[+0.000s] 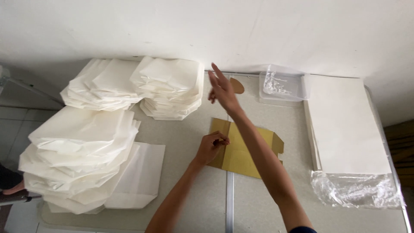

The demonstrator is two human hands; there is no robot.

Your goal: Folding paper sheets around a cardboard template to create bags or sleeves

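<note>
two bare arms reach forward from the bottom edge of the frame over a pale grey table (pixel 189 203), seen from above. nearest the viewer, on the left, a tall slumped heap of folded white paper bags (pixel 73 164) sits on the table, with one flat white bag (pixel 140 177) lying beside it and partly under it. to the right, a thick stack of flat white bags (pixel 345 125) lies along the table's right side, its near end still wrapped in crinkled clear plastic (pixel 358 190).

in the middle of the table lies a flattened yellow-brown cardboard piece (pixel 243 155) with folded flaps. the left hand (pixel 212 146) rests on its left edge, fingers curled in and pinching that edge. the right forearm crosses over the cardboard toward the far side.

farther on, the right hand (pixel 222 88) is raised above the table with its fingers stretched out and apart, holding nothing that can be seen. just behind it, touching or nearly touching the fingers, is a small rounded brown cardboard tab (pixel 237 85); whether the hand is in contact with it cannot be told.

at the far edge, against the white wall (pixel 258 30), two more heaps of folded white bags (pixel 133 86) stand side by side on the left, and a small clear plastic box (pixel 284 86) holding small clear bits stands to the right of the raised hand.
</note>
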